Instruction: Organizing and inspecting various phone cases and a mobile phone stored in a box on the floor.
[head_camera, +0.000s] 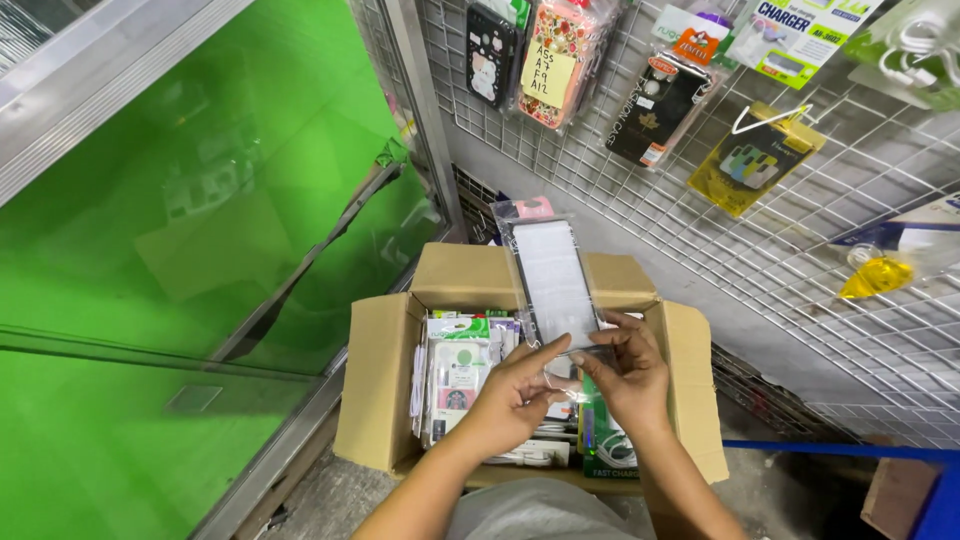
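Observation:
A phone case in a clear plastic sleeve stands upright in front of me, held by its lower end over an open cardboard box. My left hand pinches the sleeve's bottom left corner. My right hand grips the bottom right edge. The case shows a pale face with a dark rim. Below my hands the box is packed with several packaged phone accessories, some with green labels.
A wire grid wall at the back and right carries hanging phone cases and charger packs. A green glass panel with metal framing fills the left. A blue edge shows at the lower right.

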